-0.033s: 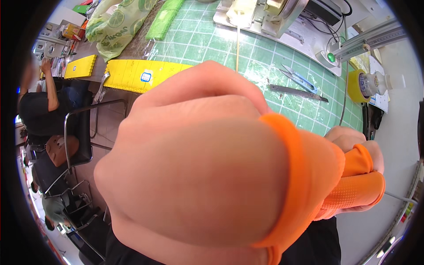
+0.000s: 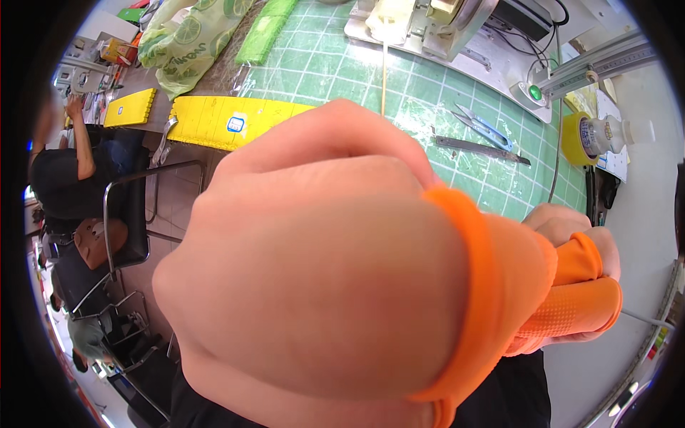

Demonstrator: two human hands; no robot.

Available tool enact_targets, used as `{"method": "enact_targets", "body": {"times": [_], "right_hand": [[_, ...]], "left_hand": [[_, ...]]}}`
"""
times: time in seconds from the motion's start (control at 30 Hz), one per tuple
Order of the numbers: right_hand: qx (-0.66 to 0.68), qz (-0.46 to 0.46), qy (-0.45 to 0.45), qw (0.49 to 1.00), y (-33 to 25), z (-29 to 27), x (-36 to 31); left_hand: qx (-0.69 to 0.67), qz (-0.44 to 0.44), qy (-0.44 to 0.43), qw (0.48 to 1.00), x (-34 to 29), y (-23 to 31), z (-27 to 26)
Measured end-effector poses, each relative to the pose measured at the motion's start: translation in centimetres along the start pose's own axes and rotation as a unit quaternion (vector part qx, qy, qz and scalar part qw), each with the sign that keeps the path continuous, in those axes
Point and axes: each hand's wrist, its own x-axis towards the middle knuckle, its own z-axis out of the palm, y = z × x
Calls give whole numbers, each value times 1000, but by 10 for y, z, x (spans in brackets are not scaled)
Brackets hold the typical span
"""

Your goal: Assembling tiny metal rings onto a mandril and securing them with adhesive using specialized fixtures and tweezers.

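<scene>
Close under the camera my left hand (image 2: 307, 285) fills the middle, its back toward me and partly blurred. An orange glove (image 2: 510, 271) has its stretched cuff edge against this hand. The ends of my left fingers disappear at the cuff, so whether they grip it or lie inside is hidden. Farther right my right hand (image 2: 559, 222) is closed around the glove's orange fingers, with bare knuckles showing between them. Beyond both hands, on a green gridded mat (image 2: 342, 68), lie blue thread snips (image 2: 489, 130) and a slim grey-black knife (image 2: 478, 148).
A white-based device (image 2: 442, 36) with a thin stick stands at the back. Yellow tape (image 2: 576, 139) and a clear bottle (image 2: 631, 133) are at the right. Yellow strips (image 2: 203, 121), a green strip (image 2: 264, 32) and a patterned bag (image 2: 189, 50) lie left. A person (image 2: 68, 171) sits beyond chairs.
</scene>
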Motion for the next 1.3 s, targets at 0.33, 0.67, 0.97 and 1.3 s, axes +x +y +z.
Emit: {"method": "enact_targets", "body": {"times": [0.33,0.67,0.97,1.3], "right_hand": [[-30,-82,47,995,15,12,7],[-9,66,-1,998,-7,0,2],[1,25,-11,1000,-2,-2,0],[21,17,-26,999,-1,-5,0]], "left_hand": [[-17,-64,-116,991,4,10,-11],[-12,-70,-130,989,9,9,-15],[-22,-74,-119,990,8,9,-12],[-22,-38,-116,992,8,4,-12]]}}
